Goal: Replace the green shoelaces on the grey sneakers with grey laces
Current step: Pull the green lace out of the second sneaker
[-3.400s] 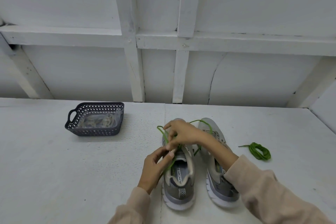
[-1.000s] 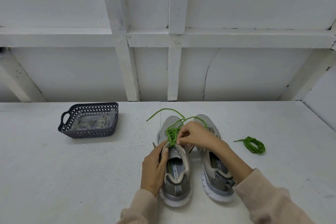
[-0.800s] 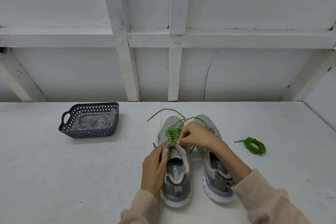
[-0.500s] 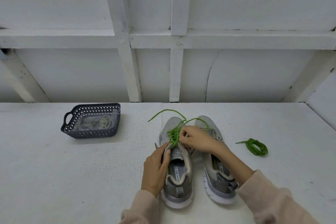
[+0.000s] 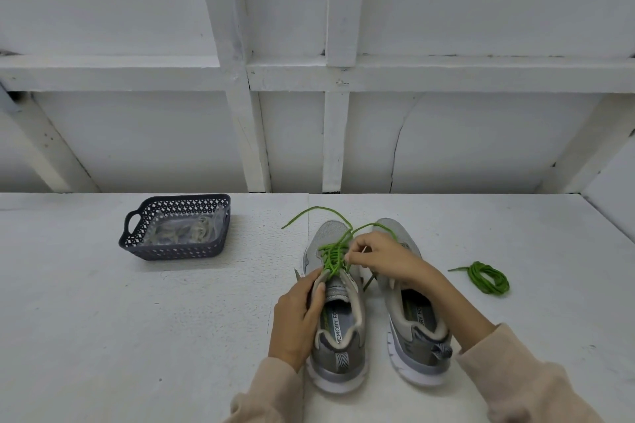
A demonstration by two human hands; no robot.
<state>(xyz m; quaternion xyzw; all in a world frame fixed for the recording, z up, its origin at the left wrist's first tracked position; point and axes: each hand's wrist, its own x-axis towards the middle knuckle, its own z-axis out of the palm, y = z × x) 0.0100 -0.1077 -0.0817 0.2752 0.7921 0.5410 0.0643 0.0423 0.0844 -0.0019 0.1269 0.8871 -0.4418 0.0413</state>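
Head view, the only one. Two grey sneakers stand side by side, toes away from the person, on a white table. The left-side sneaker carries a green lace threaded through its upper eyelets, slack and bunched over the tongue, with its loose ends arcing out past the toe. The left hand grips this shoe at the collar, thumb hooked over the rim and fingers curled down the outer side, holding it steady. The right hand reaches across above the right-side sneaker, thumb and forefinger closed narrowly in a pinch on a strand of the lace at the eyelet row; the other fingers are curled in. The right-side sneaker's eyelets are hidden under that hand, so its lacing cannot be confirmed. A coiled green lace lies on the table well to the right, apart from both shoes; probably that shoe's lace, already out. A dark perforated basket sits well apart on the left, holding a clear bag of pale laces, apparently the grey replacements, untouched. Judgement: early-to-middle stage. One green lace appears removed, the second is partly loosened but not yet free. Remaining: finish pulling it out, fetch the grey laces, thread both shoes.
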